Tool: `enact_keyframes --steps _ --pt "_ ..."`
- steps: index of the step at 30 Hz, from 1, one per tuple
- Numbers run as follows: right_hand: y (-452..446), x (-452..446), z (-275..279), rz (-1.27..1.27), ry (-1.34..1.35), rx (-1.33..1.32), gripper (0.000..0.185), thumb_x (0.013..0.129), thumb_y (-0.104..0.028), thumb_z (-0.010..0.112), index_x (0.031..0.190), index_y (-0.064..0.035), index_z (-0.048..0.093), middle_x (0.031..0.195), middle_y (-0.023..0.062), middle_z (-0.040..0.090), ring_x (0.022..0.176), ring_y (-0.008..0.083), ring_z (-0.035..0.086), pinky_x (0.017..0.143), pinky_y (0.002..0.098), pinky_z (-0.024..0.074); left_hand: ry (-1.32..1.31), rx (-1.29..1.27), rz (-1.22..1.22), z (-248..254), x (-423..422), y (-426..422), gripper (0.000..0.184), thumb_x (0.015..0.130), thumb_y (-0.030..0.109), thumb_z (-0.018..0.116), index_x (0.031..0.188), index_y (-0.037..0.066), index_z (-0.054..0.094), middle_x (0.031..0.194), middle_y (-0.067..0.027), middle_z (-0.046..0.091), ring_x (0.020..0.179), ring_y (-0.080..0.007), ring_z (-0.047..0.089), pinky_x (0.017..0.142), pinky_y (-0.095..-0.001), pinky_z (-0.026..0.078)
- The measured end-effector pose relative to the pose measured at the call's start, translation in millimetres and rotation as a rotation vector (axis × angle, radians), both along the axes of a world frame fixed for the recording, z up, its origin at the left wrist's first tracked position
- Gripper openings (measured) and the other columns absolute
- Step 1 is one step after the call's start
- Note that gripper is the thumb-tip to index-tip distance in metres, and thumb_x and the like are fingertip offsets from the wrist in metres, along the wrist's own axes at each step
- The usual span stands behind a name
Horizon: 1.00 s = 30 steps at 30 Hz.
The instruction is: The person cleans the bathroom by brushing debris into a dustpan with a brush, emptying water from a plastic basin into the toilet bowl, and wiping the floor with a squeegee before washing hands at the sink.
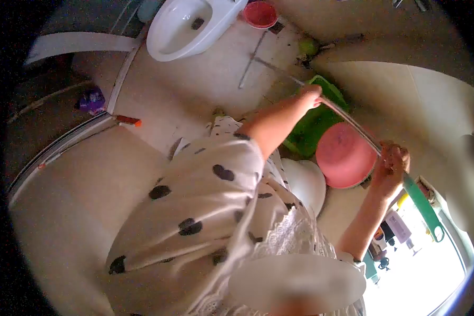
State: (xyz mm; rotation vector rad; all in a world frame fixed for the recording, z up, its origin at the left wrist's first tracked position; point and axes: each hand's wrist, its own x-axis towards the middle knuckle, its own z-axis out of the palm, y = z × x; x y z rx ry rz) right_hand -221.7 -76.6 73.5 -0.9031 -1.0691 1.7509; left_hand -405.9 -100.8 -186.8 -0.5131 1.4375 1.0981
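Note:
My left hand [312, 96] is closed around the metal pole [347, 118] of a long-handled floor squeegee. My right hand [393, 164] grips the same pole higher up, just below its green handle end [425, 205], which has a hanging hole. The squeegee's thin dark crossbar [254, 58] rests on the tiled floor near the toilet. Beneath the pole lie a green plastic basin [310, 129] and a round pink basin [345, 155]. My left forearm reaches across in front of the green basin.
A white toilet [166, 31] and a red basin [260, 15] stand at the far side. An orange-ended object [129, 121] lies by the door track [58, 152], near a purple package [92, 100]. Bottles [398, 226] stand at the bright right side.

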Motion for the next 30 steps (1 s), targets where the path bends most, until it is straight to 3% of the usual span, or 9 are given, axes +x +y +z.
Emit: enact_keyframes --steps 2,5,8,12,14,16,17,21,30 --pt "2.1 -3.0 9.6 0.092 -0.089 0.068 0.031 0.079 0.000 0.049 0.057 -0.0119 0.030 0.057 -0.0003 0.029 0.060 0.0133 0.032 0.068 0.0280 0.0317 -0.080 0.150 -0.098 -23.3 3.9 30.1 0.006 0.077 0.013 0.043 0.080 0.008 0.044 0.067 -0.0091 0.047 0.053 -0.0202 0.047 0.053 -0.0358 0.042" --pt "-0.2 -17.9 5.4 0.131 -0.134 0.235 0.031 0.080 -0.002 0.047 0.057 -0.0129 0.029 0.056 -0.0011 0.027 0.060 0.0135 0.029 0.068 0.0290 0.0298 -0.205 0.410 -0.178 -186.3 2.5 58.0 0.015 0.074 0.022 0.050 0.066 0.011 0.042 0.052 -0.0018 0.041 0.045 -0.0132 0.042 0.051 -0.0299 0.043" --pt "-2.6 -12.6 11.8 0.133 0.064 0.168 0.031 0.080 -0.003 0.048 0.057 -0.0129 0.029 0.056 -0.0011 0.027 0.061 0.0137 0.030 0.069 0.0294 0.0304 -0.021 0.162 -0.069 -17.3 8.7 30.2 0.011 0.079 0.011 0.040 0.089 0.008 0.043 0.066 -0.0097 0.047 0.054 -0.0187 0.047 0.056 -0.0357 0.043" --pt "-17.1 -14.2 0.5 0.044 -0.036 0.057 0.028 0.079 -0.005 0.050 0.058 -0.0114 0.033 0.056 -0.0011 0.030 0.060 0.0139 0.031 0.070 0.0289 0.0326 -0.046 0.166 -0.014 -65.5 -3.2 -19.8 0.009 0.077 0.014 0.042 0.081 0.007 0.043 0.059 -0.0086 0.044 0.048 -0.0176 0.043 0.047 -0.0321 0.041" --pt "-31.8 -23.8 -12.5 -0.034 -0.019 -0.120 0.027 0.077 0.000 0.051 0.058 -0.0106 0.035 0.056 -0.0002 0.032 0.059 0.0133 0.033 0.069 0.0295 0.0338 -0.153 0.491 -0.063 -203.3 -13.9 -58.6 0.031 0.083 0.033 0.039 0.058 0.015 0.036 0.040 0.0018 0.029 0.030 -0.0123 0.025 0.032 -0.0242 0.022" --pt "-40.1 -34.1 -31.4 0.063 0.020 -0.092 0.029 0.077 0.000 0.053 0.057 -0.0104 0.035 0.055 -0.0009 0.031 0.058 0.0129 0.033 0.070 0.0297 0.0339 -0.039 0.134 0.004 -154.4 -28.4 -68.3 0.030 0.083 0.030 0.037 0.057 0.014 0.035 0.041 0.0007 0.029 0.028 -0.0129 0.023 0.029 -0.0246 0.018" --pt "-45.2 -45.4 -21.7 -0.006 -0.002 -0.111 0.030 0.077 0.000 0.053 0.057 -0.0110 0.035 0.053 -0.0019 0.029 0.058 0.0122 0.032 0.071 0.0289 0.0335 0.035 -0.078 0.224 -66.5 -28.5 -55.2 0.005 0.074 0.012 0.042 0.074 0.007 0.043 0.055 -0.0074 0.039 0.043 -0.0171 0.039 0.040 -0.0291 0.035" --pt "-26.3 -40.1 -15.3 0.033 -0.113 -0.085 0.031 0.078 0.001 0.050 0.057 -0.0119 0.033 0.053 -0.0016 0.028 0.056 0.0113 0.030 0.075 0.0304 0.0342 -0.079 0.219 0.247 -75.6 -27.5 -52.8 0.010 0.074 0.013 0.041 0.064 0.008 0.039 0.051 -0.0070 0.038 0.038 -0.0168 0.035 0.033 -0.0295 0.028" --pt "-7.2 55.1 13.7 0.164 0.060 0.160 0.025 0.078 -0.007 0.048 0.060 -0.0121 0.031 0.057 0.0006 0.028 0.061 0.0161 0.030 0.069 0.0345 0.0292 -0.095 0.161 0.066 12.2 66.3 -36.7 0.027 0.082 0.027 0.046 0.063 0.008 0.042 0.047 -0.0060 0.039 0.035 -0.0141 0.035 0.030 -0.0272 0.027"
